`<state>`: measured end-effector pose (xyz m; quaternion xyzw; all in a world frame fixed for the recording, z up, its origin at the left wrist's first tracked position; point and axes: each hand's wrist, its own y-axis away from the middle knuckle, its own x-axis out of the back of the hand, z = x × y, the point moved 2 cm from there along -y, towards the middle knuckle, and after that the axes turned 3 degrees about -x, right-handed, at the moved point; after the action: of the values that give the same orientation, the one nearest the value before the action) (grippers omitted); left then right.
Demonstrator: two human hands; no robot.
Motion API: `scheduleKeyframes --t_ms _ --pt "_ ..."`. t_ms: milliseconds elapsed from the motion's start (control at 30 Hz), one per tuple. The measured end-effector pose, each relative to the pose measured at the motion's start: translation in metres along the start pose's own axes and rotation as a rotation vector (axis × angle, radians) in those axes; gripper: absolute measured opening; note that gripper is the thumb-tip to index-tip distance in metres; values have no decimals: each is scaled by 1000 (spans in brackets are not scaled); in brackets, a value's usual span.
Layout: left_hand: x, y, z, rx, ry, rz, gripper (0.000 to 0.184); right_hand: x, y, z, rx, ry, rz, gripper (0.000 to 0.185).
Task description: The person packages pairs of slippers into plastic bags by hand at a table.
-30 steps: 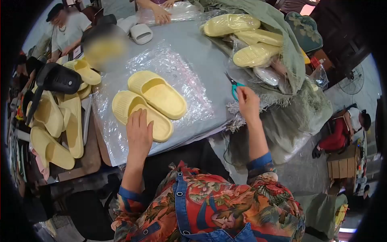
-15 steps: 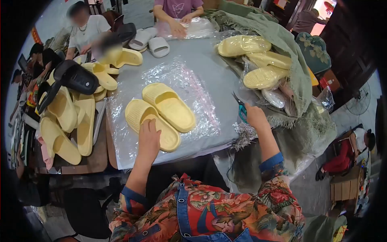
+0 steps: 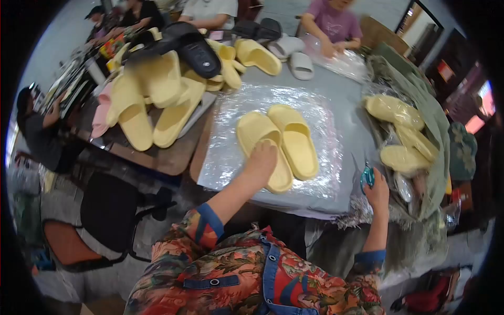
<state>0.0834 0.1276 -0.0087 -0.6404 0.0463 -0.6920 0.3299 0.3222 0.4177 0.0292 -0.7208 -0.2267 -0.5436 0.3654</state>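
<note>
Two yellow slippers lie side by side on clear plastic wrapping, the left slipper [image 3: 253,126] and the right slipper [image 3: 299,149]. My left hand [image 3: 261,161] rests on the left one, its fingertips on the insole just below the strap; the fingers look extended, not wrapped round it. At the table's right part, my right hand [image 3: 377,189] is closed on teal-handled scissors [image 3: 367,177], whose blades point away from me. The plastic wrapping [image 3: 223,157] is spread flat under the slippers.
Yellow slippers [image 3: 134,123] and a black one [image 3: 200,59] are piled at the left. Grey slippers [image 3: 302,66] lie at the back, near a person in purple [image 3: 333,23] handling plastic. Wrapped yellow slippers [image 3: 403,157] lie on green sacking [image 3: 438,152] at the right. A black chair [image 3: 107,210] stands lower left.
The view has swung left, so the table appears further right. My left hand still rests on the left slipper, and my right hand still holds the scissors. The slipper pair lies as before on the wrapping.
</note>
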Motion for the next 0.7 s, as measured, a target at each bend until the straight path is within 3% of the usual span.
scheduleKeyframes --t_ms 133,200,333,433,467,500,567,700 --pt "-8 -4 -1 50 -59 -16 23 -4 -3 -33 34 -224 110 55" --pt "-4 -6 -1 65 -124 -104 27 -3 -3 -52 62 -318 69 53" --pt "-8 -7 -5 18 -134 -63 25 -4 5 -89 178 -453 54 51" --pt "-8 -16 -7 30 21 38 18 -4 9 -115 326 -489 67 49" --pt "3 -22 -4 133 136 24 16 -2 10 -123 387 -518 86 49" --pt "18 -27 -1 236 247 7 13 5 10 -133 429 -407 105 51" --pt "33 -25 5 73 253 280 10 17 9 -146 498 -266 135 54" --pt "28 -26 -5 191 499 302 9 14 -1 -163 584 -191 218 57"
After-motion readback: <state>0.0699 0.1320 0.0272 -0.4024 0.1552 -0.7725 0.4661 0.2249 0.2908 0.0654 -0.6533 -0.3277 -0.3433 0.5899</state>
